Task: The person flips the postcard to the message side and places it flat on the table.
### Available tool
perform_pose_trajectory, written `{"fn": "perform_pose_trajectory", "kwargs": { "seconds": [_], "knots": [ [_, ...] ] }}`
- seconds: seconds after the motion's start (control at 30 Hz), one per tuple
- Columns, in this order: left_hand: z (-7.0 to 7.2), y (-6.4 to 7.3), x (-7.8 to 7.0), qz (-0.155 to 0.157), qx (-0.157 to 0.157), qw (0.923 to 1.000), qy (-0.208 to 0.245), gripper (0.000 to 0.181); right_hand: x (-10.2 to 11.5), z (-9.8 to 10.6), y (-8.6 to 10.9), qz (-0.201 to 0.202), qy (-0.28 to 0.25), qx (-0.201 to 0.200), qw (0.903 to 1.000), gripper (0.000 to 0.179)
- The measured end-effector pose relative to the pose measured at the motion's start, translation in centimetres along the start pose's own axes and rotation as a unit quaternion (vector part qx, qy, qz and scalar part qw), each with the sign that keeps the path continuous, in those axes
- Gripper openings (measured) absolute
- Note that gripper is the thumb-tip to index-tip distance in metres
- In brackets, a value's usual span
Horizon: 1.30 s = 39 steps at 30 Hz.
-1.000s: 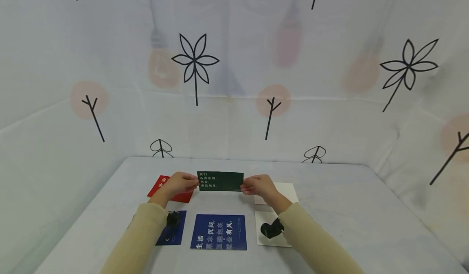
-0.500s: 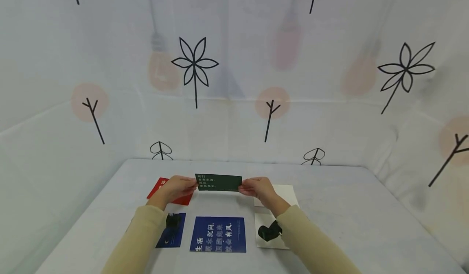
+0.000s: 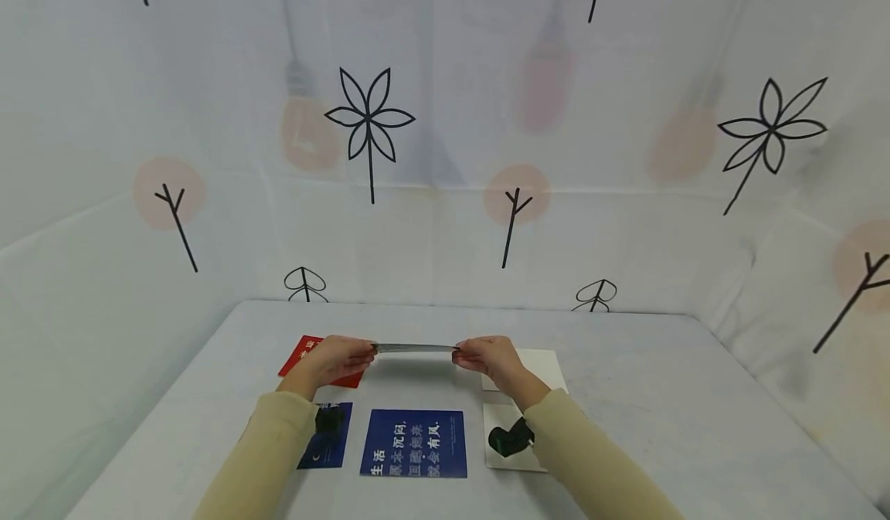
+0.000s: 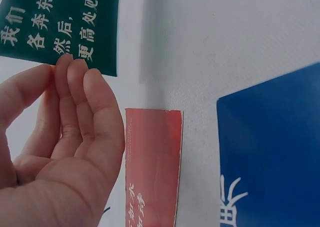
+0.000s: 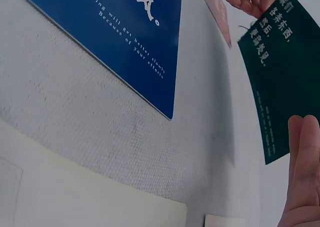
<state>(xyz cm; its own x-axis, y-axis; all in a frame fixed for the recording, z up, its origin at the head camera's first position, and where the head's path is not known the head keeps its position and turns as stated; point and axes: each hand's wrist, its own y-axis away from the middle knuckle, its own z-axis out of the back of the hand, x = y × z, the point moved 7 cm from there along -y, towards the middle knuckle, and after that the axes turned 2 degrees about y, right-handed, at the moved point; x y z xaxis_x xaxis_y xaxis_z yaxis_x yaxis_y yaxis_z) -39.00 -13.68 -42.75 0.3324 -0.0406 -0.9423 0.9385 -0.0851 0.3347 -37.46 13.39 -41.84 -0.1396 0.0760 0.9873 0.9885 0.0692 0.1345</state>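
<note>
A dark green postcard (image 3: 415,348) with white Chinese writing is held up over the middle of the table, nearly edge-on in the head view. At its left end my left hand (image 3: 341,356) pinches the edge between thumb and fingers. My right hand (image 3: 489,356) pinches the opposite end. The left wrist view shows the lettered face of the postcard (image 4: 75,29) just beyond my fingertips. In the right wrist view the whole width of the postcard (image 5: 280,77) stretches between both hands. Below my left hand lies a red card (image 3: 303,351), partly covered by that hand.
Nearest the front middle lies a blue card (image 3: 413,444) with white writing. A darker blue card (image 3: 334,446) is partly behind my left sleeve. On the right are a white card (image 3: 504,460) with a dark shape and a plain off-white card (image 3: 545,367). A patterned cloth (image 3: 431,242) hangs behind.
The green postcard has tipped from showing its lettered face in the head view to almost edge-on. Both hands keep their pinch and stay nearly in place.
</note>
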Motion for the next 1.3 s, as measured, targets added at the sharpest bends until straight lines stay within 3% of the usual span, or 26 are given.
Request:
{"fn": "perform_pose_trajectory", "kwargs": {
  "seconds": [0.33, 0.57, 0.97, 1.3],
  "knots": [
    [-0.1, 0.1, 0.0, -0.002, -0.001, 1.0, 0.001, 0.036, -0.2, 0.3, 0.1, -0.003, 0.036, -0.022, 0.9991, 0.024],
    [-0.2, 0.1, 0.1, -0.011, -0.004, 0.9996, -0.025, 0.035, -0.5, 0.3, 0.0, -0.014, 0.072, -0.031, 0.9968, 0.023],
    [-0.3, -0.1, 0.3, -0.006, -0.007, 0.9981, -0.061, 0.034, -0.9, 0.4, 0.1, -0.033, 0.084, -0.036, 0.9952, 0.035],
    [-1.0, 0.5, 0.0, -0.046, -0.022, 0.99, -0.132, 0.041, -1.0, 0.0, 0.2, 0.017, 0.17, -0.031, 0.9848, 0.034]
  ]
}}
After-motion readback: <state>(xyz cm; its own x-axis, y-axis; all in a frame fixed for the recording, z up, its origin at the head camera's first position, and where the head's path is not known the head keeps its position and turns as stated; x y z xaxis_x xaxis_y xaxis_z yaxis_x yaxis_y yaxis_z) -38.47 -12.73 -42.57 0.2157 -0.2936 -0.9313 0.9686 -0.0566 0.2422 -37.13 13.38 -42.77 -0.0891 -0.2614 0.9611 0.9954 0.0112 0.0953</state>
